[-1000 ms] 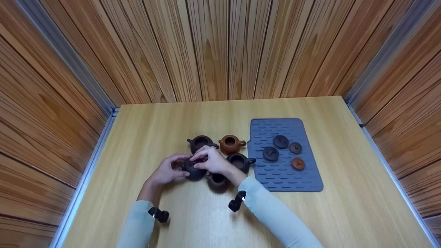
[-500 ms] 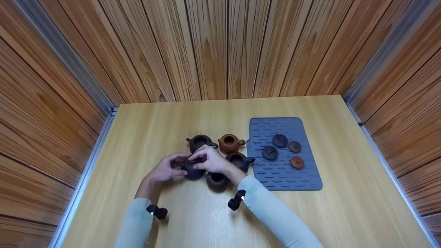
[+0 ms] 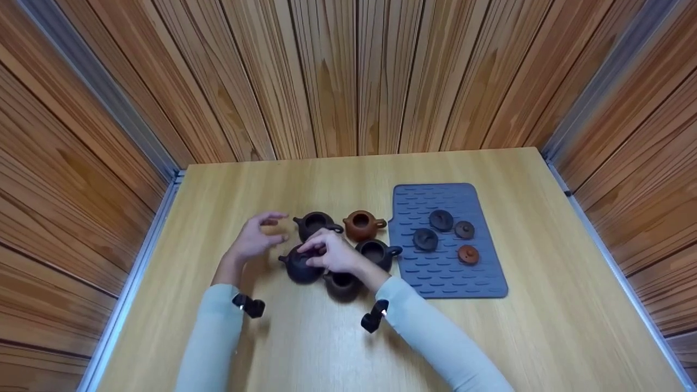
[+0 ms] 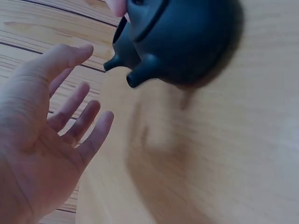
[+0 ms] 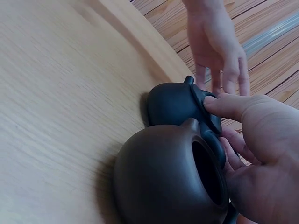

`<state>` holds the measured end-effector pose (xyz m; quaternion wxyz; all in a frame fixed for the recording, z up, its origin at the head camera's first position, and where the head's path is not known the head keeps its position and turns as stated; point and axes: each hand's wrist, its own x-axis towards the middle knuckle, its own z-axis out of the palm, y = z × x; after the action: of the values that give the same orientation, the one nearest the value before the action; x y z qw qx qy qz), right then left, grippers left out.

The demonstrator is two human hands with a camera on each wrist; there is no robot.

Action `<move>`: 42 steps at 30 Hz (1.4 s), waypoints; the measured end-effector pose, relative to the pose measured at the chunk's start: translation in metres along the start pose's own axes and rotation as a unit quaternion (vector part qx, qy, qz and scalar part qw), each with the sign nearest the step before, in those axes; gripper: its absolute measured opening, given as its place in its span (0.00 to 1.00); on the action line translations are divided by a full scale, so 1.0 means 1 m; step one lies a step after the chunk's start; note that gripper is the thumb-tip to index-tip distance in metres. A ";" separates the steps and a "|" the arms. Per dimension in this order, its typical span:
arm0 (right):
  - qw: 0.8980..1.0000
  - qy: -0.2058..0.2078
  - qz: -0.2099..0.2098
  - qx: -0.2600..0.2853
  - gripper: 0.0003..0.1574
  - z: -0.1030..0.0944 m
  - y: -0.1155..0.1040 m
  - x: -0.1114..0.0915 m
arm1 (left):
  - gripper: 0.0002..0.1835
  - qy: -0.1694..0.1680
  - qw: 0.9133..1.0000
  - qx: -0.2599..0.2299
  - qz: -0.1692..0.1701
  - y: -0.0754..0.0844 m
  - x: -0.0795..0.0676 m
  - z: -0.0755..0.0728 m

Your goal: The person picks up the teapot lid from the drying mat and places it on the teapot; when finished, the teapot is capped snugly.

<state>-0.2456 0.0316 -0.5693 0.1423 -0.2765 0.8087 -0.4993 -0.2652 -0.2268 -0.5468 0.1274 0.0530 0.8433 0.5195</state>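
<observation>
A black teapot (image 3: 301, 271) stands at the front left of a group of small teapots, its spout pointing left. My right hand (image 3: 338, 253) reaches over it and pinches the teapot's lid, which sits on the opening; the fingers hide most of it in the head view. In the right wrist view the thumb (image 5: 226, 106) lies on the lid (image 5: 202, 105). To the left of that teapot, my left hand (image 3: 252, 238) hangs apart from everything, fingers spread and loosely bent. A dark brown open teapot (image 5: 154, 172) stands beside the black one.
Behind stand a dark open teapot (image 3: 303, 230) and a reddish-brown one (image 3: 355, 233); another black one (image 3: 387, 262) is at the right. A grey mat (image 3: 452, 283) bears several loose lids, one of them an orange lid (image 3: 468, 255). Wood-panelled walls enclose the table.
My left hand has let go of the black teapot's side and moved away to the back left, uncovering the spout. My right hand has stayed on the lid.
</observation>
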 end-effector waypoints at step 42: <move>0.997 -0.040 -0.064 -0.020 0.26 -0.036 0.000 -0.034 | 0.32 -0.002 0.997 0.057 0.045 0.002 0.039 0.050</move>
<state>-0.2368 0.0782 -0.5546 0.1368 -0.3497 0.7929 -0.4799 -0.2899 -0.1742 -0.5722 0.1026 0.0993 0.8679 0.4758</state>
